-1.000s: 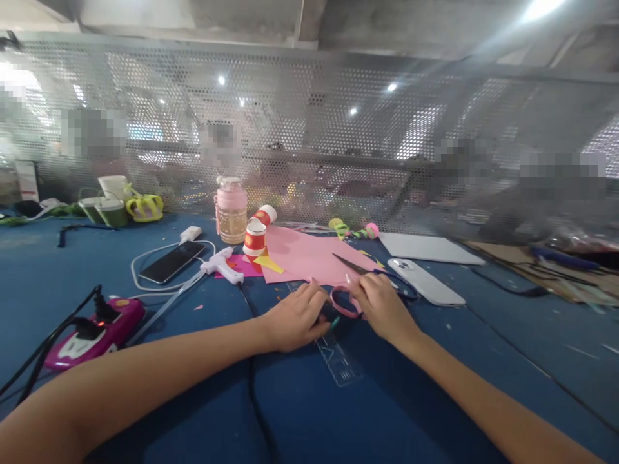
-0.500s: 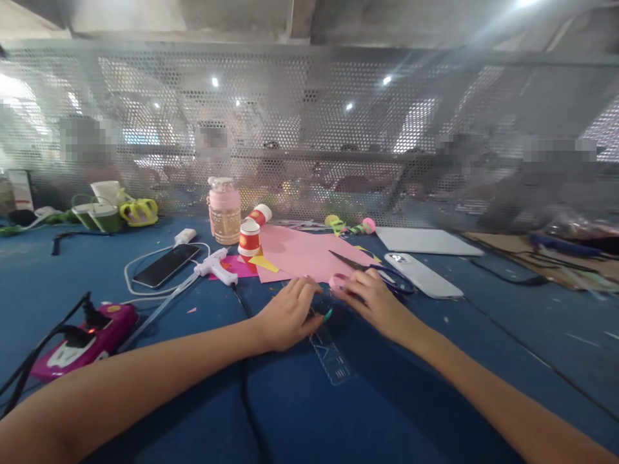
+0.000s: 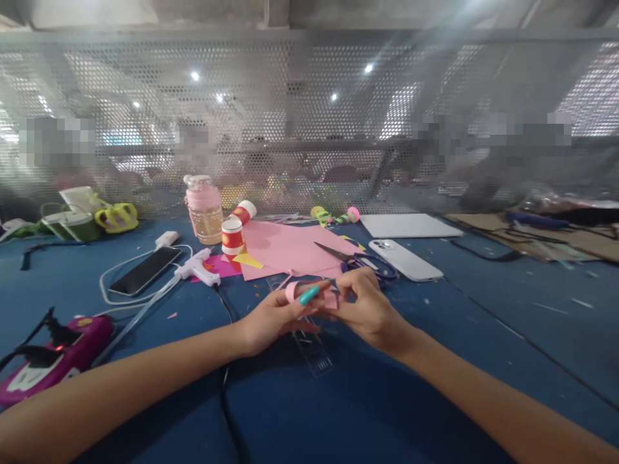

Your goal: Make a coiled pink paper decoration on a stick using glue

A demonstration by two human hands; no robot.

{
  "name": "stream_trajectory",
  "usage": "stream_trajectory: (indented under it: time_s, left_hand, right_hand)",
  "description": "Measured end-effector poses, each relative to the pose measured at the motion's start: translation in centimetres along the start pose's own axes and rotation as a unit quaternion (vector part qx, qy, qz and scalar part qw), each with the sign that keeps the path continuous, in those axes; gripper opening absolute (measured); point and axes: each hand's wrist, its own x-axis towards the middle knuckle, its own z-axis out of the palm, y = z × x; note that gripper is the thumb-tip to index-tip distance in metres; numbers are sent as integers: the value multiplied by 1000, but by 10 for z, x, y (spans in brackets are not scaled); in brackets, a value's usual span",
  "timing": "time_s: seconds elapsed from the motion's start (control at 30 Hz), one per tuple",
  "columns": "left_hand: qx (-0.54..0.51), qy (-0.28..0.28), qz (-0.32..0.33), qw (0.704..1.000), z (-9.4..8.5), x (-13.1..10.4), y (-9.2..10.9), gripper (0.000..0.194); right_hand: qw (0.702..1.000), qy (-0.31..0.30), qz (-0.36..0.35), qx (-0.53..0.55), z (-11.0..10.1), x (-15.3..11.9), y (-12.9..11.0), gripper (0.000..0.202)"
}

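A narrow pink paper strip (image 3: 291, 292), curled into a loop, is between my two hands above the blue table. My left hand (image 3: 271, 317) grips it, with a turquoise nail on the thumb lying across the paper. My right hand (image 3: 367, 306) pinches the strip's other end, its fingertips partly hidden. Under the hands lies a clear plastic ruler (image 3: 316, 362). Just behind are pink paper sheets (image 3: 285, 248) and dark-handled scissors (image 3: 355, 259), blades pointing left.
Left of the paper stand red-and-white paper cups (image 3: 233, 237), a pink-lidded bottle (image 3: 204, 209) and a white glue gun (image 3: 199, 267). A black phone (image 3: 145, 270) and magenta power strip (image 3: 62, 354) lie farther left. A white phone (image 3: 406, 260) rests right of the scissors.
My hands have come closer together. The pink strip, earlier at my right hand, is now held between both. The view has turned slightly right.
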Motion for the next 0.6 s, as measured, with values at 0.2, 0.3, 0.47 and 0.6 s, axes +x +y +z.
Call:
stream_trajectory:
  time_s: [0.2,0.3,0.47,0.6]
  left_hand:
    - [62,35,55,996,1,0,2,50]
    - [101,60,95,988,1,1,9,49]
    - [190,102,166,962,-2,4,25,44]
    - [238,137,229,934,-10,8,35,40]
  right_hand:
    - [997,66,23,-45,2,-5,-6,12]
    - [995,89,7,-51,0,1,-11,11]
    - [991,105,63,-56,-3,11,-8,17]
    - [993,78,84,0,-3,13,-2,12]
